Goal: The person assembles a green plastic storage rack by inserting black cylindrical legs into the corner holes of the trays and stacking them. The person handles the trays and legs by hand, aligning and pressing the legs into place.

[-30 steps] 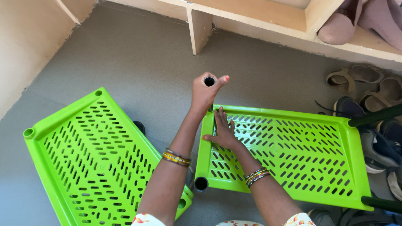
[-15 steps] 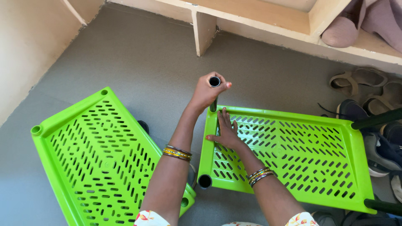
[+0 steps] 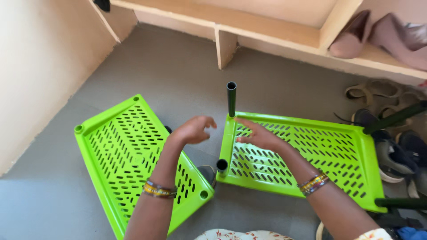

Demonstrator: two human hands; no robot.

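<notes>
Looking down from the head camera, I see my left hand (image 3: 192,130) hovering in the middle of the frame, wrist cocked up, its fingers (image 3: 208,123) loosely curled and released, gripping nothing. The left forearm rises from the lower centre of the frame and carries striped bangles (image 3: 159,189) at the wrist.

My right hand (image 3: 258,135) lies palm-down just right of centre, fingers spread and flat, resting on the right-hand green shelf tray (image 3: 338,151), near that tray's left edge. It clasps nothing either. That forearm comes in from the lower right, with more bangles (image 3: 314,183) around it.

The dark post (image 3: 231,98) stands upright in the tray's upper-left corner socket, just above the gap between the two hands and free of both. A second short dark tube (image 3: 222,166) sits at the tray's lower-left corner. Another dark post (image 3: 391,118) slants away from the far right corner.

The other green shelf tray (image 3: 120,155) lies tilted on the grey floor (image 3: 187,75) in the lower left of the frame, passing under my left forearm. Sandals and shoes (image 3: 391,146) crowd the right edge, and a wooden shelf (image 3: 249,22) runs across the top.
</notes>
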